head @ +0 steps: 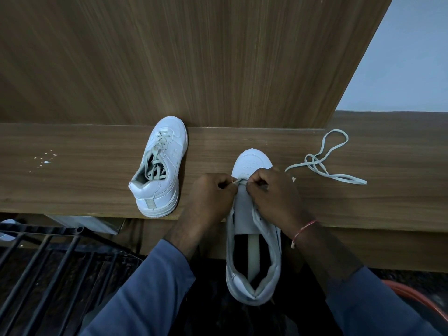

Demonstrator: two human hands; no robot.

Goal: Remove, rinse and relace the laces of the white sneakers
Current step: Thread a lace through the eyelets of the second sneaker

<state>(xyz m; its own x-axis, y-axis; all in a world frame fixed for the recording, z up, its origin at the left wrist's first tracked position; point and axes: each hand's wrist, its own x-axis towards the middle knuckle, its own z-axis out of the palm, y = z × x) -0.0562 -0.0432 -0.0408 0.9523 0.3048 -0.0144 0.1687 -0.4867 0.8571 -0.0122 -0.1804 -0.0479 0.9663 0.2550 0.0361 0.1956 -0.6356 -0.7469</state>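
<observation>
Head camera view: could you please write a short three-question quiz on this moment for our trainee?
1. True or false: the white low-top sneaker standing at the left on the brown wooden ledge has its lace in.
2. Where do the fingers of the left hand and the right hand pinch a lace strand on the nearer white sneaker? A. at the heel B. near the toe C. under the sole
3. Fill in: the looped pale loose lace lies on the ledge to the ___ of the right hand.
Key: 1 true; 2 B; 3 right.
</observation>
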